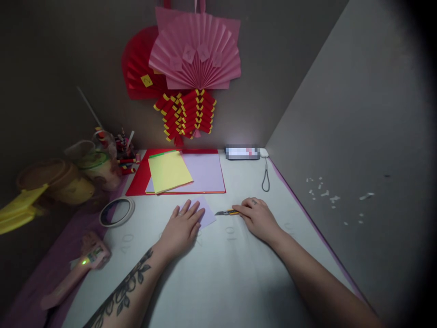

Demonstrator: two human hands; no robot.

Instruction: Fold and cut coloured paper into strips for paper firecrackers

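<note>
A small lavender paper [206, 217] lies on the white work surface [218, 273], partly under my left hand [182, 226]. That hand rests flat on it with the fingers spread. To the right, my right hand [258, 218] has its fingers round the yellow and black handle of a craft knife [229, 212]. The blade points left and lies near the right corner of the lavender paper. Behind the hands, a yellow paper stack [170, 172] overlaps larger lavender sheets [206, 171], which lie on red paper [136, 181].
At the left are a tape roll [117, 212], a pink glue gun [77, 271] with a green light, and cups [58, 180]. A phone [242, 152] and a strap [265, 180] lie at the back right. Paper fans [198, 50] and red firecracker decorations [196, 111] hang on the wall.
</note>
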